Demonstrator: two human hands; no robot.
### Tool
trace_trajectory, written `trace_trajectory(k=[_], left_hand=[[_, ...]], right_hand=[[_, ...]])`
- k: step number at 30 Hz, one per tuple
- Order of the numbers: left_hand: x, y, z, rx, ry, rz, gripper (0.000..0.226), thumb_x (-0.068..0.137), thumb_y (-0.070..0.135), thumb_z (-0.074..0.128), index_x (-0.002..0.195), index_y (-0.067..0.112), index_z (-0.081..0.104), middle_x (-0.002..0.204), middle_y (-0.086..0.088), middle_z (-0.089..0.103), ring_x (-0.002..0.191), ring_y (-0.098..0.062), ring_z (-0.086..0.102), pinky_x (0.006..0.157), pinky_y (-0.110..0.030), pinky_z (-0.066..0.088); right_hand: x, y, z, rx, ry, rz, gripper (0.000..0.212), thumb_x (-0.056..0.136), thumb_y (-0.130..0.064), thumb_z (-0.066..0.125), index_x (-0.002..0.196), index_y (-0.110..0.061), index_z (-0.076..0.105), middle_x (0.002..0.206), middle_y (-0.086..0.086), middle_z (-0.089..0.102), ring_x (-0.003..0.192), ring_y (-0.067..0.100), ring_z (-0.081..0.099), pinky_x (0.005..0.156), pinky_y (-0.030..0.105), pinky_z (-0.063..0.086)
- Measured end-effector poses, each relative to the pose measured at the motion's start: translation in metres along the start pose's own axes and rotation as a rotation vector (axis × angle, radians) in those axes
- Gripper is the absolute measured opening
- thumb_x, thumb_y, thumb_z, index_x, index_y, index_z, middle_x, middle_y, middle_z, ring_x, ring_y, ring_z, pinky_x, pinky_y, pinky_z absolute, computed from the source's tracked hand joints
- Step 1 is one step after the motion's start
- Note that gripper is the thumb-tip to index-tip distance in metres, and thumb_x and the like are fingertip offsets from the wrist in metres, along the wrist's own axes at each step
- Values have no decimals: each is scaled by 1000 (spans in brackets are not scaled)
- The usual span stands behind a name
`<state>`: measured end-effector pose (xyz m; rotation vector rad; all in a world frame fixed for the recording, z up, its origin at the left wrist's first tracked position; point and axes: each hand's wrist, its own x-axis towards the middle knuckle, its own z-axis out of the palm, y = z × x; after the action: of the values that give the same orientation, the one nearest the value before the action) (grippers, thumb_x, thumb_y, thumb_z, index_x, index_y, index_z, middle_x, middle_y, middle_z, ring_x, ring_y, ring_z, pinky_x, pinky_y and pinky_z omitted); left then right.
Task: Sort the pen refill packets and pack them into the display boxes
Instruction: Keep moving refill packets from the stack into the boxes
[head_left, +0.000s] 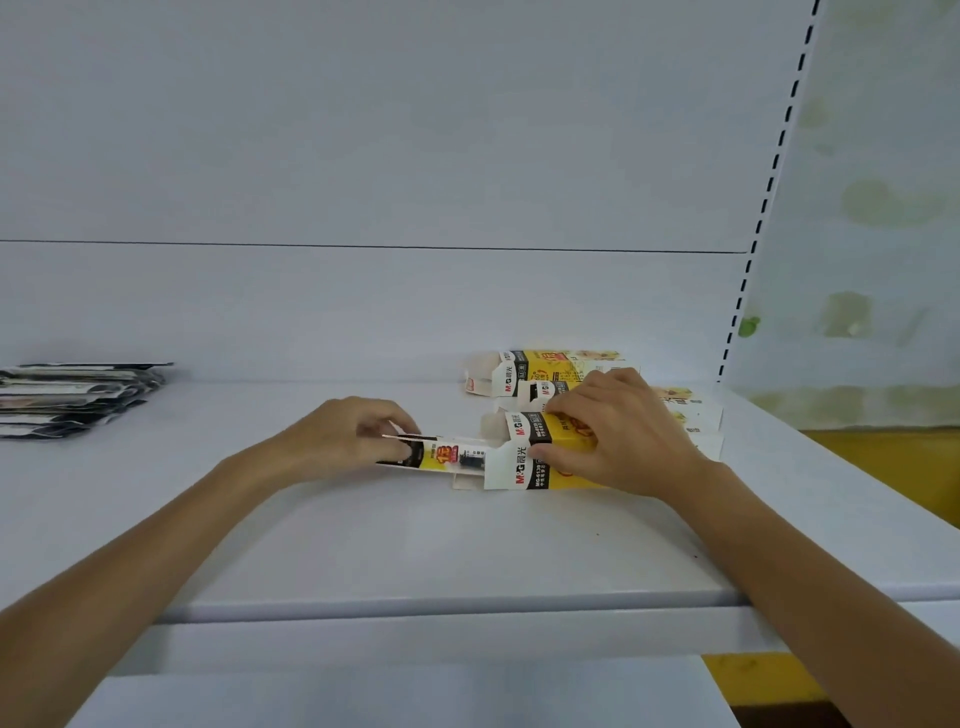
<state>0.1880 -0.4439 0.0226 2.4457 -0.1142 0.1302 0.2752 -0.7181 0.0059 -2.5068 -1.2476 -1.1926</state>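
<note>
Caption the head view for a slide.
Left hand holds refill packets at the open display box; right hand grips it.

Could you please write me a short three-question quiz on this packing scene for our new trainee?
1. True or false: the right hand grips the yellow display box.
2. Multiple choice: the held packets in the left hand are A) stacked on top of that box, B) at its open end, C) lying behind it.
3. Fill in: the spare stack of packets lies at the far ___ of the shelf.
Key: 1 true; 2 B; 3 left.
</note>
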Motion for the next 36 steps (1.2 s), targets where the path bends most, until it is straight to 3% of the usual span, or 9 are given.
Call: trace_trajectory(k=[6, 14, 17, 20, 23, 27, 30, 33, 36], left_hand=[[10, 15, 27, 54, 95, 127, 14, 82, 22, 67, 90, 33, 66, 85, 12, 68, 74, 8, 57, 64, -5, 38], [22, 51, 56, 265, 29, 287, 7, 86, 21, 60, 82, 25, 64, 70, 18, 51, 74, -7, 49, 61, -17, 34], [23, 47, 59, 70, -3, 277, 21, 90, 19, 55, 90, 39, 60, 76, 22, 58, 73, 2, 52, 60, -11, 37], [23, 36, 60, -30, 84, 236, 20, 82, 16, 65, 97, 29, 61, 84, 18, 64, 75, 6, 56, 64, -9, 38], [24, 32, 59, -3, 108, 220, 11, 80, 21, 69, 89, 27, 68, 87, 14, 67, 81, 3, 58, 65, -5, 36], [26, 36, 63, 99, 18, 236, 21, 85, 23, 64, 104, 23, 70, 91, 15, 62, 82, 1, 53, 68, -5, 37], [24, 37, 62, -13, 84, 222, 13, 77, 29, 71, 89, 29, 66, 89, 17, 65, 81, 5, 56, 66, -9, 35], [23, 37, 61, -128, 151, 179, 43, 54, 56, 71, 88, 34, 56, 97, 19, 62, 89, 8, 57, 68, -9, 38], [20, 39, 63, -77, 84, 173, 56, 58, 52, 79, 105, 36, 52, 109, 22, 56, 98, 10, 54, 73, -8, 39]], right_hand=[[-3, -4, 0, 30, -19, 9, 71, 85, -71, 23, 89, -17, 69, 81, -6, 70, 79, 17, 60, 76, 34, 45], [-5, -7, -3, 3, -23, 35, 58, 82, -64, 37, 92, -16, 68, 83, -4, 69, 81, 18, 60, 72, 31, 47], [-6, -7, -4, -4, -31, 35, 55, 79, -62, 41, 93, -16, 68, 83, -5, 69, 82, 17, 60, 74, 32, 47], [-7, -7, -4, -2, -55, 46, 54, 78, -60, 43, 95, -15, 68, 85, -4, 69, 84, 18, 60, 78, 35, 48], [-6, -7, -4, -4, -66, 55, 53, 79, -60, 43, 95, -15, 68, 85, -4, 69, 84, 18, 60, 80, 35, 47], [-6, -6, -5, -2, -76, 47, 53, 78, -59, 44, 94, -15, 67, 84, -4, 69, 84, 18, 61, 79, 35, 48], [-6, -7, -7, 11, -71, 68, 54, 78, -62, 42, 93, -16, 68, 86, -5, 69, 84, 17, 61, 80, 34, 46], [-3, -9, -13, -5, -110, 133, 63, 78, -67, 31, 96, -18, 67, 90, -4, 69, 85, 17, 63, 80, 31, 44], [-2, -10, -16, -21, -223, 207, 79, 73, -74, 13, 104, -20, 63, 96, -5, 65, 87, 16, 60, 73, 26, 36]])
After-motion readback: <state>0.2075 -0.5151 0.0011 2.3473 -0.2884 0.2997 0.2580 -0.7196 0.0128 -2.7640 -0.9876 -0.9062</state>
